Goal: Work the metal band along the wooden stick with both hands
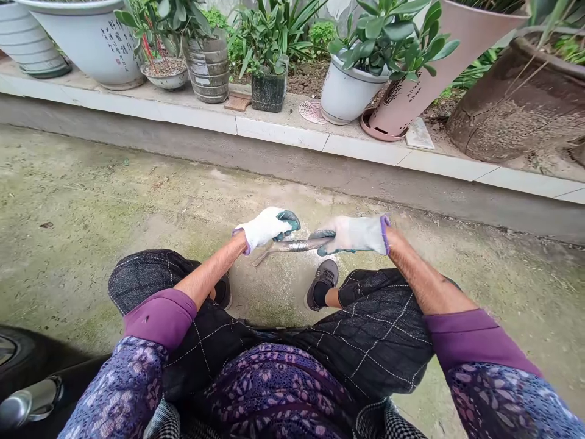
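Observation:
Both my hands wear white knit gloves with green-coated fingers. My right hand (350, 235) is closed around the right end of a slim metal rod (292, 246), which has wire wound tightly around its middle. The rod's left end forks into thin prongs (262, 256). My left hand (267, 228) is just above the rod, its fingers curled together near the wire. Anything pinched in those fingers is hidden or too small to tell.
Below the rod are my grey shoe (322, 283) and knees in dark checked trousers (365, 329) over mossy concrete ground (114, 201). Ahead stands a white-edged concrete ledge (278, 133) holding potted plants (269, 73). A black tyre (18, 360) is at lower left.

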The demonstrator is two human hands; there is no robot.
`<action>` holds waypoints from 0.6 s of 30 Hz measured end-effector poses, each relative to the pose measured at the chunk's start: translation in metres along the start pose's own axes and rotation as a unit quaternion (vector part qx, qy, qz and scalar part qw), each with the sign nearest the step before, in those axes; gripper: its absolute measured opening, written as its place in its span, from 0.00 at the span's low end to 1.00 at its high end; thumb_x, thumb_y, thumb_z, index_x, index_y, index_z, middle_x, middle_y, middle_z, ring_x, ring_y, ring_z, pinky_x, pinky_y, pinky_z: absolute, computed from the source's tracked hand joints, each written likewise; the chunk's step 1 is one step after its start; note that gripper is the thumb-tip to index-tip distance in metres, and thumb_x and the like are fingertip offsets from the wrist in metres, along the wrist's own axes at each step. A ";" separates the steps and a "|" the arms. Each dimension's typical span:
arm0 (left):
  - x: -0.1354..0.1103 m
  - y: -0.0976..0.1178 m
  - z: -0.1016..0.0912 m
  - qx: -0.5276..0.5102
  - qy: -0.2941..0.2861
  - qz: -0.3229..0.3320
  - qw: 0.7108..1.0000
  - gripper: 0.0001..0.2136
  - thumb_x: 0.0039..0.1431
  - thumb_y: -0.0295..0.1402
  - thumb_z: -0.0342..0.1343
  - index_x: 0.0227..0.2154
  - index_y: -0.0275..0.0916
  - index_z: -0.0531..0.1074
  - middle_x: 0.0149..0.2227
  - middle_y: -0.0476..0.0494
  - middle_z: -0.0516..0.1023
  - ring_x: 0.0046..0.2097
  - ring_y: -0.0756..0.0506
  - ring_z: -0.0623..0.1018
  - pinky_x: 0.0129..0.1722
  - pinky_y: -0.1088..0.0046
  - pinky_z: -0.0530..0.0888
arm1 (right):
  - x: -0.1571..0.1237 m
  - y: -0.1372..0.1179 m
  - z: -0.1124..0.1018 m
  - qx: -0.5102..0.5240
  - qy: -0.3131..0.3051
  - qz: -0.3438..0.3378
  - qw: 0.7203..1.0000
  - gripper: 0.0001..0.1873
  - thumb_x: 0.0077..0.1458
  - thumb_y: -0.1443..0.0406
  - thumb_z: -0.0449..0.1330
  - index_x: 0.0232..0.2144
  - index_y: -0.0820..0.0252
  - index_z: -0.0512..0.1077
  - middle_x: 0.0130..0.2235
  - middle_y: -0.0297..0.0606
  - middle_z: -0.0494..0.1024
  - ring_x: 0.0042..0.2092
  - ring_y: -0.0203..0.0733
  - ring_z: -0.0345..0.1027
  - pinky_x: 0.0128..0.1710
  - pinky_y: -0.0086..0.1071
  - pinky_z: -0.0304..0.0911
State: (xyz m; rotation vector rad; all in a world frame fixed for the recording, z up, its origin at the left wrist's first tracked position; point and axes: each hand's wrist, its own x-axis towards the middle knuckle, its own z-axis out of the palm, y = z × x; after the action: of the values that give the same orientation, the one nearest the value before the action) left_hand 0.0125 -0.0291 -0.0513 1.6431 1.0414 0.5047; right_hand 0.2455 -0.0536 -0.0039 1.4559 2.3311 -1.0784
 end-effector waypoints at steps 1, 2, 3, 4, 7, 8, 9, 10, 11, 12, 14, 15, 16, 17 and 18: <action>-0.001 -0.001 0.002 0.031 -0.003 -0.002 1.000 0.10 0.46 0.29 0.52 0.28 0.34 0.77 0.24 0.52 0.73 0.25 0.53 0.68 0.26 0.78 0.65 | 0.003 0.001 0.002 -0.031 0.016 0.019 0.999 0.12 0.46 0.61 0.65 0.36 0.55 0.82 0.26 0.34 0.76 0.26 0.38 0.65 0.24 0.29 0.57; -0.002 -0.003 0.005 0.057 -0.007 -0.004 0.998 0.09 0.46 0.29 0.52 0.27 0.35 0.77 0.23 0.53 0.71 0.24 0.53 0.67 0.24 0.78 0.63 | 0.006 0.003 0.004 -0.052 0.028 0.038 0.998 0.11 0.46 0.62 0.65 0.34 0.54 0.82 0.25 0.35 0.76 0.26 0.40 0.66 0.25 0.31 0.58; -0.003 -0.004 0.009 0.077 -0.011 -0.005 0.997 0.08 0.47 0.29 0.52 0.26 0.35 0.76 0.22 0.53 0.71 0.24 0.53 0.66 0.23 0.78 0.62 | 0.009 0.004 0.005 -0.070 0.036 0.051 0.996 0.10 0.46 0.63 0.64 0.34 0.54 0.82 0.24 0.36 0.76 0.27 0.41 0.67 0.26 0.32 0.58; -0.003 -0.005 0.012 0.089 -0.010 -0.008 0.996 0.07 0.48 0.30 0.53 0.26 0.35 0.75 0.21 0.53 0.70 0.23 0.53 0.65 0.22 0.78 0.62 | 0.013 0.005 0.005 -0.090 0.044 0.062 0.993 0.10 0.46 0.64 0.64 0.34 0.55 0.82 0.24 0.37 0.76 0.27 0.43 0.68 0.26 0.33 0.57; -0.005 -0.005 0.020 0.055 0.021 -0.038 0.998 0.07 0.52 0.34 0.55 0.28 0.36 0.74 0.21 0.53 0.70 0.21 0.54 0.66 0.20 0.79 0.61 | 0.021 0.009 0.000 -0.168 0.106 0.097 0.975 0.14 0.50 0.62 0.62 0.40 0.54 0.81 0.29 0.40 0.78 0.29 0.45 0.70 0.27 0.34 0.57; -0.006 -0.004 0.021 0.024 0.029 -0.051 0.998 0.08 0.53 0.35 0.55 0.31 0.36 0.75 0.22 0.52 0.71 0.21 0.54 0.66 0.19 0.79 0.62 | 0.021 0.011 -0.004 -0.181 0.137 0.105 0.968 0.16 0.51 0.61 0.61 0.42 0.54 0.80 0.31 0.40 0.79 0.30 0.45 0.70 0.28 0.33 0.57; -0.007 -0.002 0.022 -0.010 0.030 -0.060 0.998 0.09 0.54 0.36 0.55 0.34 0.36 0.75 0.24 0.51 0.73 0.20 0.54 0.66 0.18 0.79 0.63 | 0.020 0.012 -0.008 -0.176 0.170 0.109 0.964 0.17 0.52 0.60 0.61 0.44 0.54 0.79 0.32 0.39 0.79 0.31 0.44 0.70 0.29 0.33 0.58; -0.007 0.001 0.022 -0.043 0.025 -0.065 0.997 0.10 0.54 0.36 0.55 0.36 0.36 0.75 0.26 0.51 0.74 0.19 0.55 0.66 0.18 0.79 0.63 | 0.018 0.012 -0.011 -0.150 0.200 0.107 0.962 0.19 0.52 0.59 0.61 0.46 0.54 0.79 0.32 0.39 0.79 0.31 0.42 0.69 0.29 0.32 0.58; -0.008 0.003 0.021 -0.073 0.017 -0.065 0.995 0.11 0.55 0.35 0.55 0.37 0.35 0.75 0.27 0.50 0.75 0.19 0.55 0.66 0.17 0.79 0.64 | 0.015 0.011 -0.015 -0.107 0.223 0.101 0.964 0.20 0.53 0.59 0.61 0.48 0.55 0.78 0.31 0.37 0.78 0.29 0.40 0.68 0.28 0.31 0.58; -0.009 0.005 0.020 -0.095 0.010 -0.063 0.993 0.11 0.55 0.35 0.54 0.38 0.35 0.75 0.28 0.49 0.76 0.18 0.55 0.66 0.17 0.79 0.64 | 0.011 0.009 -0.017 -0.049 0.235 0.092 0.966 0.21 0.53 0.58 0.61 0.49 0.57 0.77 0.29 0.35 0.77 0.27 0.37 0.66 0.27 0.29 0.58; -0.010 0.005 0.018 -0.127 0.004 -0.052 0.991 0.11 0.55 0.33 0.54 0.39 0.34 0.76 0.28 0.48 0.77 0.18 0.55 0.67 0.17 0.78 0.65 | 0.001 0.003 -0.020 0.089 0.233 0.069 0.966 0.24 0.53 0.57 0.62 0.51 0.60 0.76 0.26 0.33 0.73 0.23 0.33 0.60 0.23 0.27 0.57; -0.010 0.004 0.017 -0.137 0.003 -0.044 0.990 0.11 0.55 0.33 0.54 0.39 0.34 0.76 0.28 0.48 0.77 0.18 0.55 0.67 0.17 0.78 0.65 | -0.003 -0.001 -0.021 0.152 0.223 0.054 0.961 0.25 0.52 0.57 0.62 0.51 0.62 0.76 0.25 0.32 0.71 0.22 0.32 0.58 0.21 0.26 0.56; -0.009 0.002 0.016 -0.144 0.001 -0.038 0.989 0.12 0.55 0.33 0.54 0.39 0.34 0.76 0.28 0.48 0.77 0.18 0.55 0.67 0.17 0.79 0.65 | -0.007 -0.004 -0.021 0.203 0.209 0.039 0.956 0.27 0.51 0.56 0.63 0.52 0.63 0.75 0.24 0.31 0.70 0.22 0.31 0.57 0.20 0.26 0.56; -0.008 -0.001 0.015 -0.147 -0.002 -0.035 0.989 0.12 0.55 0.33 0.54 0.39 0.34 0.77 0.28 0.49 0.77 0.18 0.55 0.67 0.17 0.79 0.65 | -0.010 -0.007 -0.021 0.238 0.192 0.022 0.952 0.28 0.50 0.56 0.64 0.52 0.64 0.75 0.24 0.31 0.69 0.22 0.30 0.57 0.19 0.25 0.56; -0.006 -0.005 0.014 -0.144 -0.001 -0.036 0.989 0.12 0.56 0.34 0.55 0.39 0.34 0.77 0.27 0.49 0.76 0.18 0.55 0.67 0.16 0.79 0.64 | -0.013 -0.010 -0.020 0.259 0.165 0.005 0.952 0.29 0.49 0.56 0.65 0.51 0.65 0.75 0.24 0.31 0.69 0.22 0.30 0.57 0.18 0.25 0.56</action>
State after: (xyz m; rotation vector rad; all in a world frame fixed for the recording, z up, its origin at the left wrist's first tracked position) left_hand 0.0183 -0.0417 -0.0592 1.3465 0.9745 0.5761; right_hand 0.2479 -0.0519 0.0215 1.9568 2.3508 -1.6470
